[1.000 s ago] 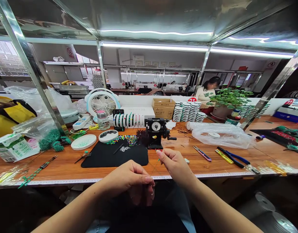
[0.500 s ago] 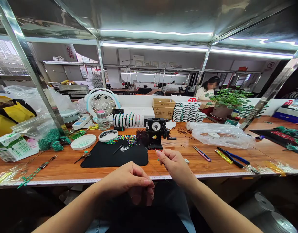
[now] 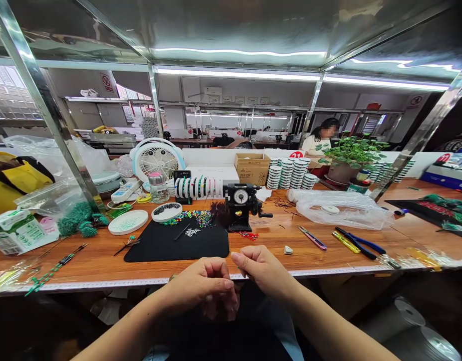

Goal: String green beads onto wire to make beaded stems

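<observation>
Right hand has dropped nearer the left hand

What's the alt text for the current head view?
Left hand and right hand curled close together at wooden bench edge, before black machine with crank; black mat, coloured beads left, pliers right. Any held item unclear.

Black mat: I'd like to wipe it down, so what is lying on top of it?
On the black mat lie many multicoloured beads, small whitish pieces and a thin dark tool. Whatever the bead heap covers cannot be seen.
</observation>
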Available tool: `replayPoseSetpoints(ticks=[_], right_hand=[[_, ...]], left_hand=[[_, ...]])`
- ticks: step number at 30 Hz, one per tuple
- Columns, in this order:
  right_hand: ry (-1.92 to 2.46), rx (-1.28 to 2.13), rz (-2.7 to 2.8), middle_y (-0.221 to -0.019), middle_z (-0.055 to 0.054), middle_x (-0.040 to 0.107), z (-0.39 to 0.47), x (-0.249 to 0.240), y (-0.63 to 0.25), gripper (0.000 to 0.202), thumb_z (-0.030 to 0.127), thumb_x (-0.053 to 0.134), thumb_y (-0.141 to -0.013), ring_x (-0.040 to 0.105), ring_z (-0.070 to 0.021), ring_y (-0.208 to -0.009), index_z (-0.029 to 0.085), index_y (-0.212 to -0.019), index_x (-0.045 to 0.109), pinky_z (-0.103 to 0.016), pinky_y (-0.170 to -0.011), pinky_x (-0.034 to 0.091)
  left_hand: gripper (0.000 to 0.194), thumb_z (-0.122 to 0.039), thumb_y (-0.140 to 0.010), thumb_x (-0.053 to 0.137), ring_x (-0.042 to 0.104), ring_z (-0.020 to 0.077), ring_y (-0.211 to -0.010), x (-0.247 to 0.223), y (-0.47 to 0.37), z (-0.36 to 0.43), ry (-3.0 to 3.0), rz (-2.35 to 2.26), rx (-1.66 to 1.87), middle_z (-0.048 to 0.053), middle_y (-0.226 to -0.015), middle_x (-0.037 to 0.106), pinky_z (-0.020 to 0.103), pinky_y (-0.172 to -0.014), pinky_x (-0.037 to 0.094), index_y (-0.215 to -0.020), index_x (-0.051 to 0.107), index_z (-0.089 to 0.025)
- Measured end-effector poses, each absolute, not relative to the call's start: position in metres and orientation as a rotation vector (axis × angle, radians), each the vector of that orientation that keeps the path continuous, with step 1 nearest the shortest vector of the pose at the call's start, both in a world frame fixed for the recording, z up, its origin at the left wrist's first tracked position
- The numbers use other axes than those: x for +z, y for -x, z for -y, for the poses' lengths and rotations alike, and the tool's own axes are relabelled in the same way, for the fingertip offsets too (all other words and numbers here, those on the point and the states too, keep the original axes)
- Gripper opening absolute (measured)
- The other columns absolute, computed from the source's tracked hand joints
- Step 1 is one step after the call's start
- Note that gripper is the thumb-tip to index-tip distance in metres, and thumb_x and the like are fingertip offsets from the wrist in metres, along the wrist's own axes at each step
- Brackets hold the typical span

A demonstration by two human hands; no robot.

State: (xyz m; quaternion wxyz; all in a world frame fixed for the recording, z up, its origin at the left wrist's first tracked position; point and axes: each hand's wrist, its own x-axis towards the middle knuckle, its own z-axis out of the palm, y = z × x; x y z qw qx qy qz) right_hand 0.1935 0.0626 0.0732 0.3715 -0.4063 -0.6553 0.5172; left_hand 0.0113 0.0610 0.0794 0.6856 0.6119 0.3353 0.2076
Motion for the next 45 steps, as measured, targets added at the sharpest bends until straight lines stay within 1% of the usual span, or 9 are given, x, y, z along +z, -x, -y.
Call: replayPoseSetpoints(ticks=[10,14,18,21,24,31,33,37,45], right_hand=[[0.893,1.536,1.369,-0.043,0.009,0.026,-0.063,0.076,-0.194,0.046,0.055,0.052,-0.083,0.017,-0.0048,-0.037,0.018,-0.057,0.041,-0.021,-0.036,0.012],[1.000,1.201,1.714,-0.051,0.005,0.041,-0.061,0.073,-0.190,0.042,0.050,0.050,-0.085,0.035,-0.0071,-0.047,0.017,-0.059,0.046,-0.020,-0.045,0.026],[1.231,0.962,1.998,-0.066,0.001,0.057,-0.061,0.069,-0.198,0.031,0.048,0.057,-0.081,0.046,-0.0105,-0.060,0.017,-0.079,0.058,-0.020,-0.051,0.029],[1.210,1.104,2.128,-0.067,0.002,0.057,-0.065,0.070,-0.217,0.033,0.048,0.065,-0.075,0.046,-0.0103,-0.059,0.016,-0.083,0.064,-0.020,-0.050,0.028],[1.021,1.289,2.130,-0.056,0.003,0.050,-0.068,0.069,-0.232,0.036,0.046,0.056,-0.083,0.040,-0.0084,-0.053,0.014,-0.072,0.068,-0.020,-0.049,0.028],[0.639,1.632,1.272,-0.079,-0.006,0.059,-0.067,0.039,-0.223,0.045,0.057,0.050,-0.083,0.038,-0.0064,-0.047,0.015,-0.080,0.067,-0.019,-0.039,0.024],[0.754,1.509,1.295,-0.068,-0.002,0.056,-0.070,0.035,-0.219,0.045,0.057,0.050,-0.083,0.030,-0.0054,-0.043,0.016,-0.079,0.066,-0.019,-0.039,0.020],[0.948,1.159,1.808,-0.055,0.001,0.049,-0.083,0.030,-0.215,0.043,0.051,0.057,-0.080,0.040,-0.0091,-0.054,0.014,-0.059,0.062,-0.021,-0.048,0.028],[0.686,1.640,1.254,-0.045,0.008,0.028,-0.097,0.008,-0.216,0.050,0.049,0.060,-0.080,0.016,-0.0036,-0.040,0.017,-0.050,0.036,-0.023,-0.041,0.009]], left_hand=[[0.030,-0.045,-0.082,0.054,0.061,0.0169,-0.074,0.086,-0.010,-0.060,-1.722,-0.879,0.499,0.007,-0.081,0.067,0.023,-0.057,0.045,-0.082,0.061,-0.016],[0.028,-0.042,-0.081,0.057,0.061,0.0167,-0.073,0.082,-0.013,-0.058,-1.702,-0.859,0.495,0.007,-0.089,0.068,0.024,-0.060,0.046,-0.092,0.060,-0.017],[0.033,-0.046,-0.081,0.054,0.059,0.0140,-0.057,0.072,-0.013,-0.057,-1.477,-0.830,0.469,0.005,-0.069,0.066,0.023,-0.050,0.042,-0.083,0.058,-0.014],[0.033,-0.047,-0.075,0.061,0.051,0.0097,-0.043,0.066,-0.008,-0.058,-1.420,-0.956,0.509,-0.002,-0.053,0.059,0.020,-0.042,0.035,-0.074,0.054,-0.015],[0.032,-0.046,-0.076,0.062,0.043,0.0069,-0.037,0.064,-0.005,-0.061,-1.470,-1.016,0.503,-0.007,-0.045,0.051,0.018,-0.038,0.027,-0.074,0.054,-0.015],[0.031,-0.043,-0.073,0.065,0.039,0.0063,-0.035,0.057,-0.011,-0.069,-1.474,-1.086,0.515,-0.006,-0.042,0.050,0.019,-0.037,0.023,-0.072,0.059,-0.013],[0.032,-0.044,-0.070,0.067,0.037,0.0052,-0.033,0.056,-0.012,-0.070,-1.442,-1.101,0.497,-0.005,-0.045,0.055,0.019,-0.036,0.021,-0.071,0.058,-0.013],[0.033,-0.043,-0.065,0.070,0.042,0.0057,-0.033,0.055,-0.013,-0.070,-1.359,-1.057,0.473,-0.002,-0.055,0.064,0.019,-0.035,0.021,-0.070,0.055,-0.014],[0.032,-0.038,-0.061,0.075,0.059,0.0139,-0.050,0.042,-0.009,-0.078,-1.250,-0.930,0.351,0.005,-0.061,0.069,0.021,-0.045,0.036,-0.066,0.054,-0.015]])
